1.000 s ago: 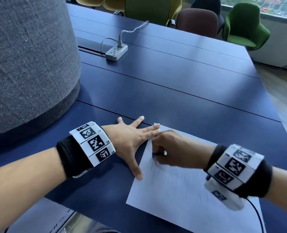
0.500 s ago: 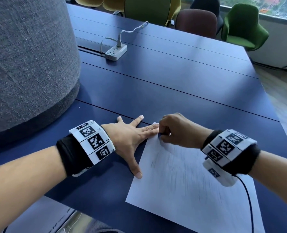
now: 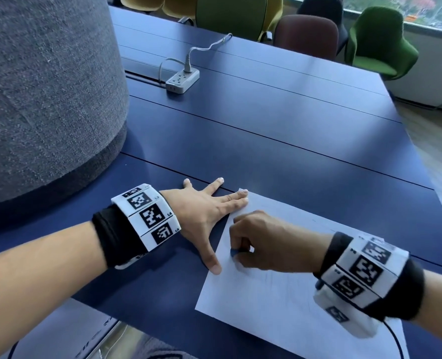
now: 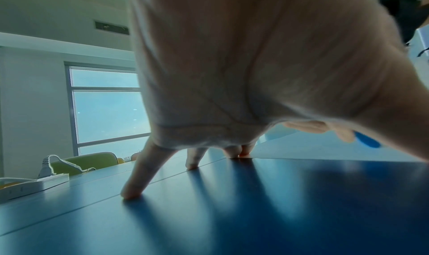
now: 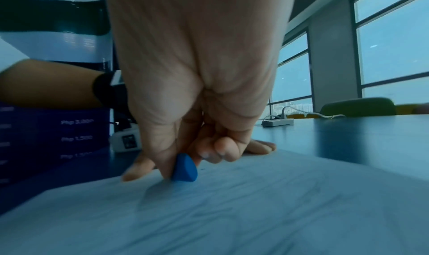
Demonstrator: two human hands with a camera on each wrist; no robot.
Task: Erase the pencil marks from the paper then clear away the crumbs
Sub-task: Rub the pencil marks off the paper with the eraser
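Observation:
A white sheet of paper (image 3: 271,304) with faint pencil marks lies on the dark blue table (image 3: 279,141). My left hand (image 3: 209,211) lies flat with fingers spread, thumb and two fingertips pressing the sheet's left edge and far corner. My right hand (image 3: 251,244) pinches a small blue eraser (image 3: 234,252) and holds it down on the paper near its left edge. In the right wrist view the blue eraser (image 5: 184,169) sits between thumb and fingers, its base on the paper (image 5: 232,213). The left wrist view shows my spread fingers (image 4: 137,181) on the table and the eraser (image 4: 366,142) at the right.
A large grey fabric-covered round form (image 3: 46,86) stands at the left on the table. A white power strip (image 3: 182,79) with a cord lies farther back. Green, maroon and yellow chairs (image 3: 380,45) line the far side. The table's right edge drops to the floor.
My right hand with the eraser has come back toward me from the sheet's far corner to its left edge. The left hand has stayed in place on the paper.

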